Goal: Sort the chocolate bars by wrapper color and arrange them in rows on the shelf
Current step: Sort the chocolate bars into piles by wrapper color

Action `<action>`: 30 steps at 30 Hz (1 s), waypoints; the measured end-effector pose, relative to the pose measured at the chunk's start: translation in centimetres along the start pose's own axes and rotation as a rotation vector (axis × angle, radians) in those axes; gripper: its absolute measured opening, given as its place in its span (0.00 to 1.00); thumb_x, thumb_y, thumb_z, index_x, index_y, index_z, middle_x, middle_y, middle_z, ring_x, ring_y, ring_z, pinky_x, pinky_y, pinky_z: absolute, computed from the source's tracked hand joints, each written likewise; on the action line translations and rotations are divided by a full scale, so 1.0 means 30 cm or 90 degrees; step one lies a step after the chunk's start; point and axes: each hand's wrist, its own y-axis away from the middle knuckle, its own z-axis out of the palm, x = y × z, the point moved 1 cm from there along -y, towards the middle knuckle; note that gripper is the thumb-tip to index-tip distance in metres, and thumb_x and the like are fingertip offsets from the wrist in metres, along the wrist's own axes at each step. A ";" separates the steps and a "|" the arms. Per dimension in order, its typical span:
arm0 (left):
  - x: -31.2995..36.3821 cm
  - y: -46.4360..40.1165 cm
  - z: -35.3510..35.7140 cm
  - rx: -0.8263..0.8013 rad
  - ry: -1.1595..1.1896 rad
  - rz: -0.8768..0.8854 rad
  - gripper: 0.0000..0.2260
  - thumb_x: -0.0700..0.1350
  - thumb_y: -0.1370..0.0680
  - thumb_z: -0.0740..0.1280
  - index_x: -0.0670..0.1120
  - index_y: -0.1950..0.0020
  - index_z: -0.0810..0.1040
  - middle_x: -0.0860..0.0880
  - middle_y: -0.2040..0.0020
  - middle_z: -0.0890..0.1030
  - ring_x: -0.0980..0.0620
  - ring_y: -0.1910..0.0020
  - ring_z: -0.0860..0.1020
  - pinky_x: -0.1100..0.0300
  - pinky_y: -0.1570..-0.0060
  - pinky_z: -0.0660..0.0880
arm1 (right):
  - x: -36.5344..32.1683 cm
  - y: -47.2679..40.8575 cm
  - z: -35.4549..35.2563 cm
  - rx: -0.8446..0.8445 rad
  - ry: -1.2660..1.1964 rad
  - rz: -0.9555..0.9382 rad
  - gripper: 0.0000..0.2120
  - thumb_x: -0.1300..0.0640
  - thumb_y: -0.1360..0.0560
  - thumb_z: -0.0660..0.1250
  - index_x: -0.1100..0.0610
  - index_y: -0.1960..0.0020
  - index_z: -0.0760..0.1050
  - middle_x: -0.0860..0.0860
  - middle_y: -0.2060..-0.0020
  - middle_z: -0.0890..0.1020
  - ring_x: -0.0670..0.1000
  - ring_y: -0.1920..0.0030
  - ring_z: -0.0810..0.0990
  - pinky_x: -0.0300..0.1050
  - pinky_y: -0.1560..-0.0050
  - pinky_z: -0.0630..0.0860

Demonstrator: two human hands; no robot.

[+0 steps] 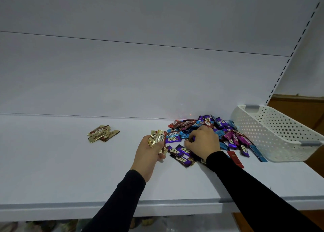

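A mixed pile of chocolate bars [226,135] in purple, blue, red and magenta wrappers lies on the white shelf [70,170] at the right. My left hand [149,153] grips a bunch of gold bars [157,138] just left of the pile. My right hand [203,142] rests on the pile with its fingers curled down among the bars; its fingertips are hidden, so what it holds cannot be told. A small group of gold bars [102,133] lies apart on the shelf to the left.
A white perforated basket [273,131] lies tipped on the shelf's right end, against the pile. The shelf's back panel [140,82] rises behind. The slotted upright [287,60] runs along the right. The shelf's front edge [105,207] is near my elbows.
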 end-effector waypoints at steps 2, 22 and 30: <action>0.001 0.003 0.000 -0.002 -0.002 0.003 0.06 0.41 0.18 0.65 0.48 0.42 0.75 0.41 0.51 0.83 0.44 0.60 0.80 0.55 0.64 0.76 | 0.006 0.006 0.003 -0.024 0.009 0.001 0.17 0.40 0.27 0.65 0.47 0.44 0.81 0.50 0.42 0.74 0.53 0.39 0.69 0.52 0.39 0.67; 0.000 0.005 0.000 0.011 0.005 -0.009 0.06 0.40 0.18 0.65 0.50 0.44 0.75 0.41 0.48 0.83 0.43 0.58 0.81 0.56 0.65 0.76 | -0.009 0.034 -0.008 -0.056 0.004 -0.041 0.16 0.40 0.22 0.62 0.47 0.44 0.83 0.48 0.36 0.73 0.52 0.34 0.67 0.53 0.35 0.62; 0.012 0.017 -0.002 0.012 -0.003 -0.027 0.09 0.41 0.18 0.66 0.46 0.39 0.75 0.40 0.48 0.83 0.45 0.60 0.81 0.58 0.68 0.75 | -0.028 0.011 -0.009 -0.112 -0.013 0.018 0.18 0.35 0.28 0.68 0.49 0.54 0.84 0.48 0.44 0.77 0.52 0.39 0.72 0.56 0.37 0.71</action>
